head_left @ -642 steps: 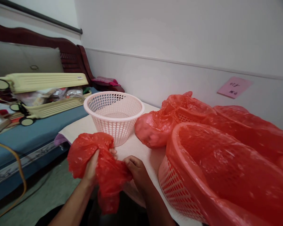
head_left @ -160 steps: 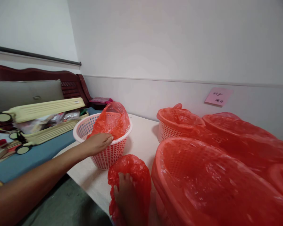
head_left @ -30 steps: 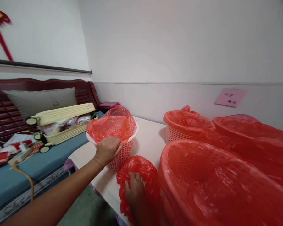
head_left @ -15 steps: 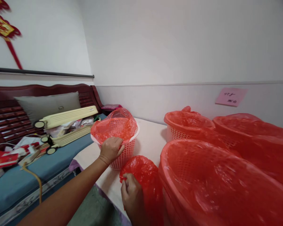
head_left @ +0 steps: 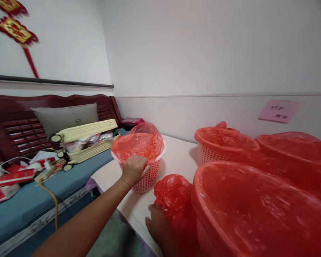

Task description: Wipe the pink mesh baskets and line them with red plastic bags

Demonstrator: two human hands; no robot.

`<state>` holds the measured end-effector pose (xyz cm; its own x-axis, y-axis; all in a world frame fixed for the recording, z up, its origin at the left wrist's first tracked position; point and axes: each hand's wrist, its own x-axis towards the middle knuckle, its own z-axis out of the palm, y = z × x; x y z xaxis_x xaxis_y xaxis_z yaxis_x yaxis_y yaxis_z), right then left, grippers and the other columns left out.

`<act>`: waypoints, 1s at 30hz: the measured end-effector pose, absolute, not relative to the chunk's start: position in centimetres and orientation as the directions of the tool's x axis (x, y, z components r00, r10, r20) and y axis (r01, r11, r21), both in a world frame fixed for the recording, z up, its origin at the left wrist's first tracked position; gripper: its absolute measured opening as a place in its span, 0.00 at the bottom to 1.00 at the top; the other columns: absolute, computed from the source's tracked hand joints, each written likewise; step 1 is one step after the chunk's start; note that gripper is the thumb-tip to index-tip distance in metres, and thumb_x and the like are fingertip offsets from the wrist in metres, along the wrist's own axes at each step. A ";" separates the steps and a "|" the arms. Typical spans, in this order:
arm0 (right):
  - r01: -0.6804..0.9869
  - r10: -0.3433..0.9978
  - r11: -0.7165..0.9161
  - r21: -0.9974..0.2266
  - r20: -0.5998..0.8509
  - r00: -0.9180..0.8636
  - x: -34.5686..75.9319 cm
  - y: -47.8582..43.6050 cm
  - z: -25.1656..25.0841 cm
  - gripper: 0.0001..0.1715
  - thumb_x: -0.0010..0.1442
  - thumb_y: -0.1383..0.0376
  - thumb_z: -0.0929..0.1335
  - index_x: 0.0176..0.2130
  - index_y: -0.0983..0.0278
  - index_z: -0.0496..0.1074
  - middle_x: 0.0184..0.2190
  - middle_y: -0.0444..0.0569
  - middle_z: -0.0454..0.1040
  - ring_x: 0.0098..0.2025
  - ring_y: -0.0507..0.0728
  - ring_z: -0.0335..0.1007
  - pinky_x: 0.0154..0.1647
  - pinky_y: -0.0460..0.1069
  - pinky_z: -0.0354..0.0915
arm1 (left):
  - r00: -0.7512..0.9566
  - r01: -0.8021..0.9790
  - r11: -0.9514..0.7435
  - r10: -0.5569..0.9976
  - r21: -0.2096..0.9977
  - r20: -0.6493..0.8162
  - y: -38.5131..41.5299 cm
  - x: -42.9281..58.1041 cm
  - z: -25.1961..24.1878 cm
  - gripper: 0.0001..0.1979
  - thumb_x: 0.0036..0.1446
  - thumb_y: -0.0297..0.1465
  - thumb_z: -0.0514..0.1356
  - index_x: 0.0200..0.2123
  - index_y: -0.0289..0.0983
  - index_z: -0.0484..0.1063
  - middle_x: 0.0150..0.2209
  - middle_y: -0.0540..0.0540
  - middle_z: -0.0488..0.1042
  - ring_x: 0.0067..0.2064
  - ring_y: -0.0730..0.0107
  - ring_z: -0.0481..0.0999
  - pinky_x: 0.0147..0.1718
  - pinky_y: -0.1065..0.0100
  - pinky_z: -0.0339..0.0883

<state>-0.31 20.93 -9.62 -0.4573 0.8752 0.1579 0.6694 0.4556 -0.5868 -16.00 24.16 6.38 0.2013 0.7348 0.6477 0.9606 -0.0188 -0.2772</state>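
A white-rimmed mesh basket [head_left: 147,178] stands on the cloth-covered table, with a thin red plastic bag [head_left: 147,141] lining it and folded partly over the rim. My left hand [head_left: 135,169] is closed over the basket's near rim, gripping rim and liner together. Lower down, a crumpled red plastic bag [head_left: 173,194] bulges up between this basket and the large lined basket. My right hand [head_left: 160,225] is closed at its near left side, fingers curled against the plastic and partly hidden.
Close on the right is a large red-lined basket [head_left: 203,207]; behind it are another lined basket [head_left: 214,151] and more red plastic. A pink note [head_left: 280,110] is stuck to the wall. An open cream suitcase [head_left: 88,130] lies on the blue-covered bench [head_left: 77,178] at left.
The view has turned slightly left. My right hand has shifted lower and the loose bag beside it has bunched up. My left hand stays on the basket rim.
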 end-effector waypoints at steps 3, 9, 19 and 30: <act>0.683 0.880 0.453 -0.573 0.167 -0.444 -0.7 21.9 -10.3 0.16 0.51 0.73 0.68 0.40 0.66 0.78 0.41 0.60 0.79 0.46 0.66 0.76 0.48 0.57 0.68 | 0.189 0.962 -0.007 0.743 -0.274 0.642 24.3 -16.0 6.3 0.11 0.62 0.36 0.56 0.31 0.37 0.70 0.29 0.50 0.71 0.32 0.68 0.70 0.35 0.64 0.63; 0.608 0.860 0.502 -0.614 0.285 -0.423 -0.9 22.4 -10.4 0.18 0.54 0.74 0.65 0.43 0.66 0.76 0.40 0.58 0.77 0.43 0.64 0.75 0.45 0.53 0.67 | 0.190 0.962 -0.011 0.741 -0.271 0.644 24.3 -16.1 6.1 0.10 0.62 0.36 0.57 0.30 0.37 0.70 0.29 0.50 0.71 0.32 0.68 0.70 0.35 0.64 0.64; 0.487 0.839 0.541 -0.686 0.405 -0.363 -1.8 20.5 -8.8 0.16 0.57 0.75 0.60 0.39 0.64 0.73 0.35 0.51 0.74 0.38 0.58 0.73 0.40 0.49 0.67 | 0.215 0.963 -0.032 0.694 -0.269 0.687 24.4 -15.8 6.3 0.11 0.61 0.34 0.55 0.29 0.38 0.71 0.27 0.45 0.73 0.31 0.61 0.73 0.32 0.61 0.60; 0.483 0.829 0.559 -0.674 0.440 -0.345 -1.1 20.2 -9.2 0.15 0.55 0.75 0.62 0.39 0.61 0.72 0.34 0.48 0.74 0.39 0.58 0.73 0.41 0.49 0.67 | 0.270 0.959 -0.115 0.656 -0.260 0.705 24.1 -16.0 6.5 0.09 0.62 0.32 0.54 0.32 0.38 0.72 0.29 0.43 0.75 0.32 0.57 0.74 0.33 0.59 0.63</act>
<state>-1.05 20.16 -9.19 -0.3448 0.8291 0.4401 0.4833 0.5587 -0.6740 -16.02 24.12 6.53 0.2698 0.6560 0.7049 0.9588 -0.1152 -0.2598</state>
